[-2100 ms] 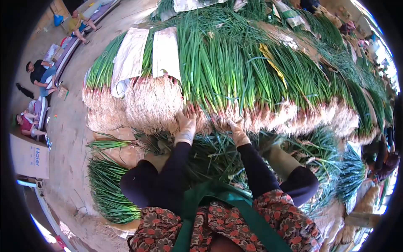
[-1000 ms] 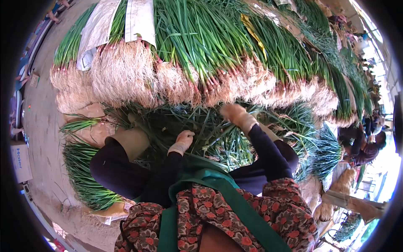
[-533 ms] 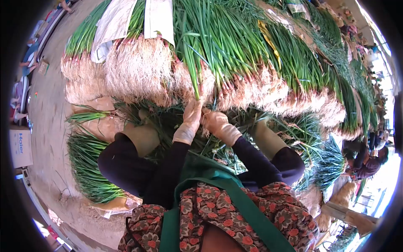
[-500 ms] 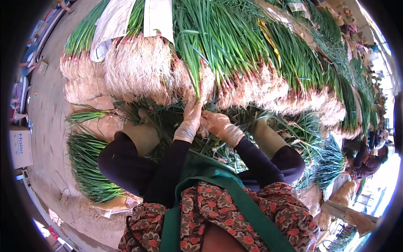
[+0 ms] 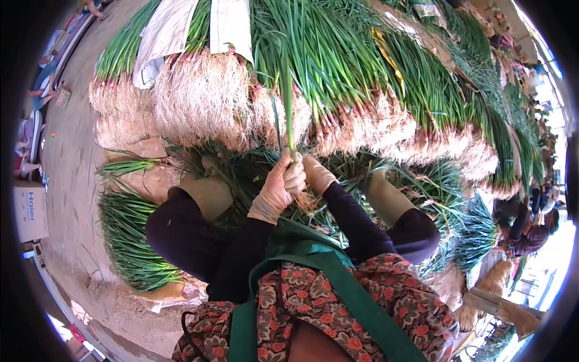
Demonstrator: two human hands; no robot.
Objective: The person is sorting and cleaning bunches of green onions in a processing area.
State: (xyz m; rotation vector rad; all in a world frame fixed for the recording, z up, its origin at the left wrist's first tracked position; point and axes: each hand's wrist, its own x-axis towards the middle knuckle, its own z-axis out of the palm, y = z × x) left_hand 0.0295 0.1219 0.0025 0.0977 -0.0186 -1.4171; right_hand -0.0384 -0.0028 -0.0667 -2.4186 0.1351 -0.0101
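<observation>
A green onion (image 5: 289, 114) stands up out of my gloved left hand (image 5: 283, 184), whose fingers are wrapped round its lower stem. Pale roots (image 5: 309, 202) hang out below the hands. Right beside it, my gloved right hand (image 5: 316, 173) is closed against the same stem end; what its fingers grip is partly hidden behind the left hand. Just beyond the hands lies a long row of green onions with reddish stem bases and thick pale roots (image 5: 202, 99) facing me. Loose green leaves cover the ground beneath my hands.
To the left lies a pile of green onions (image 5: 129, 241) on brown paper. A cardboard box (image 5: 30, 211) stands at the far left. White sacking (image 5: 230, 27) covers part of the row. Another person (image 5: 534, 232) works at the right beside a bundle of onions (image 5: 476, 232).
My left hand has turned and closed round the stem, with its knuckles now showing. The green onion is more upright, and its roots have come into sight below my hands.
</observation>
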